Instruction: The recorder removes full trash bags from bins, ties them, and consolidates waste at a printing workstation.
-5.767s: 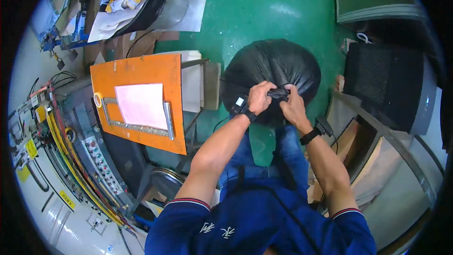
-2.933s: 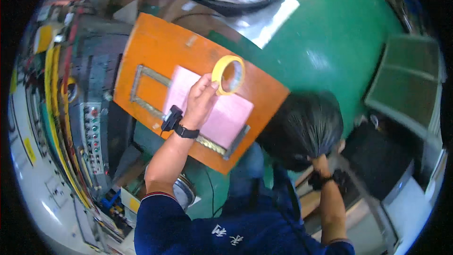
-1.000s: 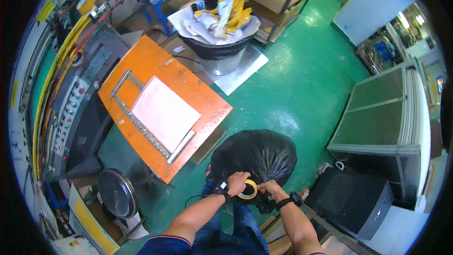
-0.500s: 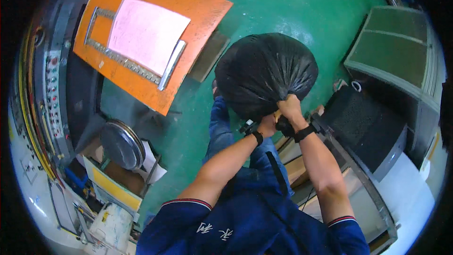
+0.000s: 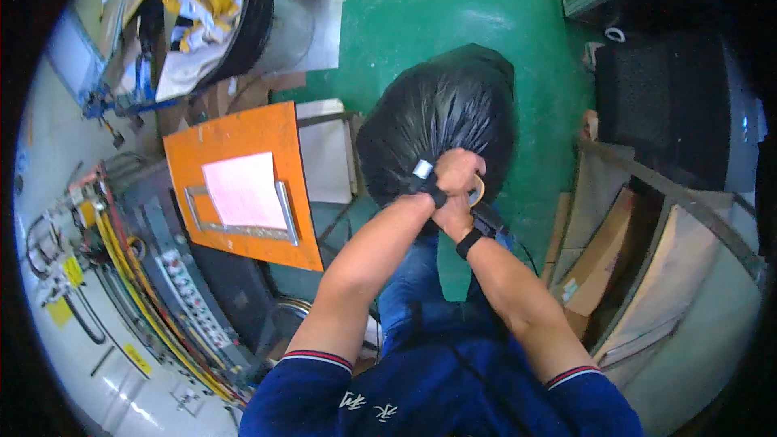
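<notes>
A full black plastic bag [image 5: 437, 105] stands on the floor before me, its top gathered in folds toward my hands. My left hand [image 5: 458, 170] is closed on the gathered neck, on the far side. Just nearer to me, my right hand [image 5: 453, 214] is closed beside it, against a tan ring that looks like a roll of tape [image 5: 477, 189]. The fingers overlap, so the exact grip on the ring is partly hidden. Dark bunched plastic [image 5: 490, 217] sticks out to the right of my right hand. Each wrist wears a black band.
To the left stands an orange board [image 5: 243, 133] with a pink sheet [image 5: 241, 194] on it. A bin [image 5: 259, 24] with yellow and white scraps is at the far left. A control panel [image 5: 190, 295] lies near left. Cardboard [image 5: 603, 251] in a metal-edged rack is at right, by a black box [image 5: 664, 97].
The view has turned, bringing the scrap bin in at the far left. My left hand has moved up past my right, which has come nearer to me. The bag appears slightly further left.
</notes>
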### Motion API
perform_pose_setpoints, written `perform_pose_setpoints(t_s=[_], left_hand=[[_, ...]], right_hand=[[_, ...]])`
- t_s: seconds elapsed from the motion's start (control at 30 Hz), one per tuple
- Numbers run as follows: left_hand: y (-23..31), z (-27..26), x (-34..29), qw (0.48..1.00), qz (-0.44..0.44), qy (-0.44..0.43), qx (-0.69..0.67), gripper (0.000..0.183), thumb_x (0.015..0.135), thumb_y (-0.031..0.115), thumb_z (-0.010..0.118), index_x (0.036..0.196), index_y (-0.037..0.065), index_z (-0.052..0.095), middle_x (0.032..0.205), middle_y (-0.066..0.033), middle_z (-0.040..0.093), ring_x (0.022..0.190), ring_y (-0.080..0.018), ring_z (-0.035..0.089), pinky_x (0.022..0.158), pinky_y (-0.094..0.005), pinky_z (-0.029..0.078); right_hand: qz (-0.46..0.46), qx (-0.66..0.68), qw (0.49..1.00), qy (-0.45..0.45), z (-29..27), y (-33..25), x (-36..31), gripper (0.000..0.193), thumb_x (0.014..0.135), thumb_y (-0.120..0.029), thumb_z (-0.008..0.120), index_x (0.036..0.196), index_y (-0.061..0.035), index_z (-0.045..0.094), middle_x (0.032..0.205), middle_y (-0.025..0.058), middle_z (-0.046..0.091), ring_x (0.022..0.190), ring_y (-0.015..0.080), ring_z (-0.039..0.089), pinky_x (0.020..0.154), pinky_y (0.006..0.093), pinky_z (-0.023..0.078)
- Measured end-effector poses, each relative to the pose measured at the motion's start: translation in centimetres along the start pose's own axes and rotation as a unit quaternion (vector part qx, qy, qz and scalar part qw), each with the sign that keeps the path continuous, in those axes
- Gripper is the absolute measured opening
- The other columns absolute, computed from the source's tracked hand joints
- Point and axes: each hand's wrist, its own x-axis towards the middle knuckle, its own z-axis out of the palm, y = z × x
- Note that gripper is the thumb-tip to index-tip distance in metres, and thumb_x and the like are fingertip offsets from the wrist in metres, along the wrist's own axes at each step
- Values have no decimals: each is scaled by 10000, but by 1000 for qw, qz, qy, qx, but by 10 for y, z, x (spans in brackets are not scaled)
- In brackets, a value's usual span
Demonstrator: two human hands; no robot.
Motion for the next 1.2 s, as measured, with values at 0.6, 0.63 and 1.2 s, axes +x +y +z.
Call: perform_pose_setpoints(t_s=[0.6, 0.63, 1.2], left_hand=[[-15, -25, 44, 996, 30, 75, -46, 450, 655, 1, 550, 1070, 147, 647, 862, -161, 638, 816, -356, 620, 710, -440, 498], [-11, -43, 30, 976, 179, 115, 41, 415, 677, -1, 538, 1061, 119, 641, 859, -159, 624, 826, -358, 610, 723, -434, 494], [12, 144, -147, 867, -187, 345, -309, 524, 739, 5, 555, 1246, 95, 459, 1112, -199, 550, 1053, -393, 536, 863, -429, 467]], right_hand=[[47, 6, 998, 31, -82, -33, -11, 262, 768, -30, 589, 967, 17, 423, 803, 255, 590, 729, 432, 607, 643, 489, 496], [67, 19, 997, 26, -87, -27, -16, 325, 739, -33, 626, 984, 14, 418, 818, 260, 591, 756, 441, 602, 673, 496, 489], [421, 420, 803, -32, -62, -16, -8, 303, 670, -50, 592, 952, 46, 534, 693, 47, 541, 601, 146, 505, 565, 301, 419]])
